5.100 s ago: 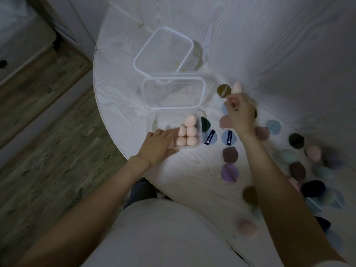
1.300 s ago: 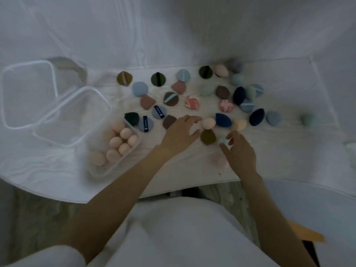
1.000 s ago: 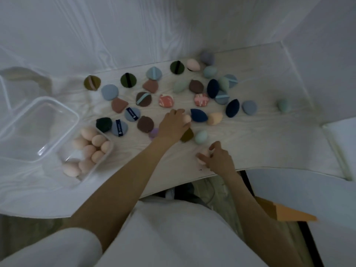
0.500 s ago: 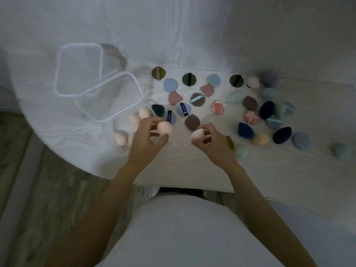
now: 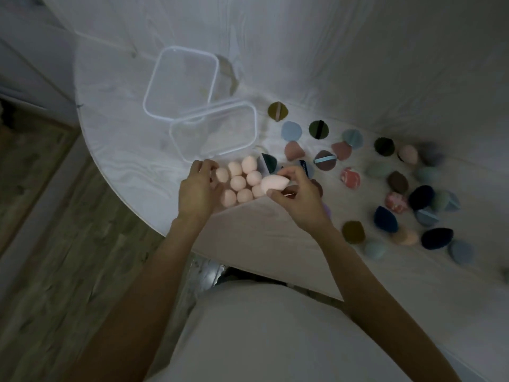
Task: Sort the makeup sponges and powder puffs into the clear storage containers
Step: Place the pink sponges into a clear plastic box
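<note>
- The right hand (image 5: 296, 201) pinches a peach egg-shaped sponge (image 5: 274, 183) between thumb and curled fingertips, just above the right edge of the filled container (image 5: 220, 208).
- The left hand (image 5: 197, 193) rests on that container's left side, fingers bent over its far-left corner (whether they truly grip the rim, I cannot tell).
- Inside the container lie peach sponges (image 5: 238, 182), packed touching.
- Beyond it stand two clear containers (image 5: 213, 133), overlapping.
- To its right, coloured puffs (image 5: 325, 159) lie scattered across the table (image 5: 124, 150).

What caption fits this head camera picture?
Right hand holds a peach teardrop sponge over the clear sponge container.
</note>
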`<state>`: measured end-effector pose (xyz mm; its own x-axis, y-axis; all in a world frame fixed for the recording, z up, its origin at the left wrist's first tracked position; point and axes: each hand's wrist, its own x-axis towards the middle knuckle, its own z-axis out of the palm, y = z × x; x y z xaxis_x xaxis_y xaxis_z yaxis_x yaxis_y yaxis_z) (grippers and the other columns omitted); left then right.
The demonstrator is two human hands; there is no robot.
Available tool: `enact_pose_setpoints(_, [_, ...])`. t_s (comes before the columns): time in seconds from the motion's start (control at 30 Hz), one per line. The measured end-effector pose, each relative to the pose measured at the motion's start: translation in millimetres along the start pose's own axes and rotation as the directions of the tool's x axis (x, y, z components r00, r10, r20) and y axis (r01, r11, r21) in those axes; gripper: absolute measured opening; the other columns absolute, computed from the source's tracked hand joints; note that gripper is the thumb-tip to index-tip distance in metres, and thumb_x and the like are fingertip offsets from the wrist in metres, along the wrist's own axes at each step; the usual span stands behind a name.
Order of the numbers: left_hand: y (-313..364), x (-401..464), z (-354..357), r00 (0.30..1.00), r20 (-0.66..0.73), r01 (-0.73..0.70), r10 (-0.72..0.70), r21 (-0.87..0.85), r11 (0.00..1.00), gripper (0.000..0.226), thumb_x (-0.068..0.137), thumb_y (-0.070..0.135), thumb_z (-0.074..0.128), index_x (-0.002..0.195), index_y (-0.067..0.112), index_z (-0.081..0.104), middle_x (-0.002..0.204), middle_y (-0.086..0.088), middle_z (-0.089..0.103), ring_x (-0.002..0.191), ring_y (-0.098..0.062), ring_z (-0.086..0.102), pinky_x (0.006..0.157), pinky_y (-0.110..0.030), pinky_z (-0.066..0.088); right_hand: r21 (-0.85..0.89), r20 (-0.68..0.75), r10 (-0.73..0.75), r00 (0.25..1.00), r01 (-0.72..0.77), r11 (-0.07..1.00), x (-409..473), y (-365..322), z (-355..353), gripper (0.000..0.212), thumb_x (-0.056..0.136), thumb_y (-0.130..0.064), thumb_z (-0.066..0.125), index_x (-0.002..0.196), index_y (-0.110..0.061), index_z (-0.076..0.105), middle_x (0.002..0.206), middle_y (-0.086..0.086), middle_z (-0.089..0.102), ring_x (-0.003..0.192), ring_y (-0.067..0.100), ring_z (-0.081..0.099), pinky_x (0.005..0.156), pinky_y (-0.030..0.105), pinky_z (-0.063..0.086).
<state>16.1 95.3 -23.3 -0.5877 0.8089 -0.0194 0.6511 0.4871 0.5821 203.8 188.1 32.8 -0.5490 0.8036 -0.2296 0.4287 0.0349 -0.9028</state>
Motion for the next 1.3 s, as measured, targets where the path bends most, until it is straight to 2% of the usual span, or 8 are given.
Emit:
enact_pose_setpoints(0.27, [-1,2,-1,0.99,0.1,-0.102,0.098,0.035,0.994,0.034,0.075,0.003,0.058,0.107,0.007,0.069,0.099,-0.019,0.066,0.08,-0.038,0.064,0.064,-0.04,0.049,0.011,-0.005,-0.015,1.0,0.015,1.0,21,-7,-1,0.034,0.079,-0.01,0.071,0.106,-0.015,0.052,0.099,-0.017,0.055,0.091,0.008,0.061,0.074,0.013,0.049])
enact_pose_setpoints(0.43, [-1,-9,2,0.968,0.251,0.005,-0.021,0.063,0.998,0.065,0.08,0.043,0.044,0.135,0.009,0.045,0.121,-0.014,0.06,0.103,-0.035,0.058,0.076,-0.035,0.042,0.064,0.072,-0.096,0.993,0.092,0.994,45,-16,17,0.033,0.079,0.001,0.067,0.104,-0.016,0.052,0.102,-0.013,0.058,0.095,0.006,0.061,0.084,0.02,0.052])
enact_pose_setpoints(0.57, [-1,-18,12,0.958,0.281,0.026,-0.059,0.119,0.993,0.08,0.074,0.055,0.066,0.135,0.01,0.04,0.12,-0.007,0.06,0.1,-0.028,0.061,0.074,-0.03,0.044,-0.122,0.184,-0.277,0.943,0.301,0.946,63,-16,45,0.027,0.08,0.001,0.064,0.104,-0.009,0.057,0.109,0.005,0.06,0.094,0.016,0.062,0.08,0.023,0.053])
enact_pose_setpoints(0.73, [-9,-23,14,0.959,0.252,-0.167,0.132,0.122,0.978,0.071,0.067,0.063,0.058,0.114,0.009,0.06,0.106,-0.008,0.066,0.096,-0.026,0.062,0.075,-0.031,0.047,-0.496,0.474,-0.527,0.705,0.709,0.502,84,-6,75,0.021,0.071,0.0,0.071,0.09,-0.008,0.063,0.095,0.007,0.065,0.079,0.025,0.061,0.061,0.037,0.053])
enact_pose_setpoints(0.93, [-7,-32,10,0.952,0.214,-0.255,0.218,0.165,0.953,0.063,0.066,0.055,0.069,0.105,0.006,0.065,0.1,-0.015,0.062,0.077,-0.028,0.062,0.066,-0.035,0.049,-0.489,0.646,-0.629,0.431,0.868,0.092,90,8,70,0.009,0.069,-0.003,0.074,0.076,-0.008,0.07,0.088,0.005,0.07,0.077,0.022,0.064,0.072,0.028,0.045])
enact_pose_setpoints(1.07, [-9,-43,12,0.948,0.255,-0.228,0.189,0.133,0.964,0.083,0.056,0.045,0.084,0.12,0.001,0.057,0.104,-0.015,0.067,0.083,-0.03,0.066,0.078,-0.037,0.049,-0.574,0.625,-0.56,0.543,0.807,0.142,91,23,72,0.008,0.071,-0.01,0.077,0.072,-0.013,0.07,0.073,-0.001,0.064,0.08,0.014,0.049,0.067,0.026,0.036])
enact_pose_setpoints(1.17, [-8,-46,12,0.967,0.18,-0.206,0.181,0.135,0.969,0.072,0.057,0.039,0.086,0.111,0.001,0.06,0.086,-0.009,0.071,0.068,-0.027,0.067,0.078,-0.033,0.049,-0.68,0.64,-0.334,0.692,0.712,0.175,87,11,74,0.009,0.086,-0.015,0.061,0.091,-0.014,0.069,0.089,0.004,0.057,0.095,0.016,0.041,0.072,0.021,0.03])
enact_pose_setpoints(1.3, [-8,-43,14,0.94,0.27,-0.267,0.208,0.201,0.943,0.058,0.061,0.044,0.079,0.103,0.007,0.064,0.089,-0.008,0.071,0.069,-0.027,0.066,0.071,-0.033,0.047,-0.666,0.723,-0.14,0.677,0.736,0.123,91,-5,80,0.02,0.092,-0.012,0.046,0.105,-0.009,0.06,0.091,0.004,0.056,0.105,0.022,0.043,0.073,0.024,0.027])
